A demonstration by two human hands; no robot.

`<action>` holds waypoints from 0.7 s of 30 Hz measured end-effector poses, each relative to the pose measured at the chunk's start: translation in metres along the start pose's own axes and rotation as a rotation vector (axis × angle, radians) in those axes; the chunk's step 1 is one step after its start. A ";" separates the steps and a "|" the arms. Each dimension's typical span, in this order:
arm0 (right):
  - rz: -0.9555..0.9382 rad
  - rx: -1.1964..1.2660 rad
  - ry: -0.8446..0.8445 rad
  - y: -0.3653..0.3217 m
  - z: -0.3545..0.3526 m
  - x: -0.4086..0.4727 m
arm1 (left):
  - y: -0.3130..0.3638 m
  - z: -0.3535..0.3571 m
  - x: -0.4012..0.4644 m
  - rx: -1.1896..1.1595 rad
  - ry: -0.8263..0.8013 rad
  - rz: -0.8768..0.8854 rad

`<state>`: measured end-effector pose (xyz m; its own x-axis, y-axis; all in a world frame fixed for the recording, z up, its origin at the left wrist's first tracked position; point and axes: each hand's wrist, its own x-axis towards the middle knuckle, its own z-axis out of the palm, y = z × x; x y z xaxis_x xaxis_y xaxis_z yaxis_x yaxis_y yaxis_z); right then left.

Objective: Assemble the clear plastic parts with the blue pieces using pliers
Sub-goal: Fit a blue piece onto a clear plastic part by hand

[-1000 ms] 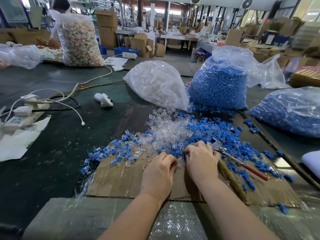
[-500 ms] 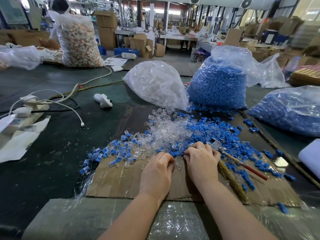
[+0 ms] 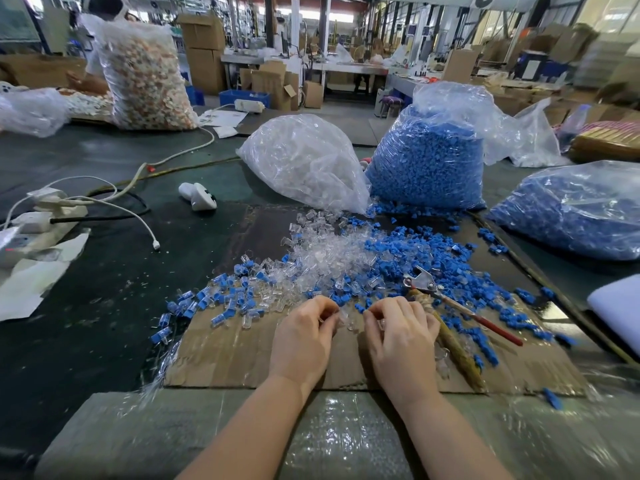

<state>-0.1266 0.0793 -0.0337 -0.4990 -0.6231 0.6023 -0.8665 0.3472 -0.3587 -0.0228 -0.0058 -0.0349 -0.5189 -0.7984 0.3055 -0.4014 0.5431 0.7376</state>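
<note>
A worker's two hands meet at the near edge of a spill of small moulded parts on a flattened cardboard sheet (image 3: 242,355) laid over a dark factory bench. The left hand (image 3: 301,337) has its fingers curled in, pinching what appears to be a clear plastic part (image 3: 344,318) at the fingertips; the right hand (image 3: 398,336) is curled likewise just beside it, thumb and forefinger drawn together, though what it pinches is too small to tell. The loose clear plastic parts (image 3: 318,254) lie heaped in the middle of the sheet, with the blue pieces (image 3: 408,251) scattered to their right and finished-looking blue-and-clear units (image 3: 221,299) strewn to the left. The pliers (image 3: 450,299), red-handled and untouched, rest among the blue pieces just beyond the right hand, jaws pointing away. Behind stand a bag of clear parts (image 3: 304,164) and two bags of blue pieces (image 3: 426,161); a white power strip (image 3: 38,220) and its cables lie far left. The parts look light, rigid and smooth, so they are likely to skate across the cardboard and slip from a loose pinch; a firm fingertip hold across the body of each piece, leaving the mating end free, seems the surest way to seat one in the other. The thin clear shells may crack if squeezed too hard with the tool.
</note>
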 end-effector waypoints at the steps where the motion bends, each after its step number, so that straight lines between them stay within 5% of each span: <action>1: -0.029 0.010 -0.007 0.000 0.000 -0.001 | 0.000 0.000 0.000 0.006 -0.002 -0.001; 21: -0.105 0.020 -0.021 0.002 0.002 -0.002 | 0.000 -0.002 -0.002 -0.062 -0.127 -0.008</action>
<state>-0.1274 0.0801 -0.0374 -0.4046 -0.6697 0.6227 -0.9136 0.2652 -0.3084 -0.0201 -0.0046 -0.0344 -0.6087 -0.7612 0.2239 -0.3601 0.5165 0.7769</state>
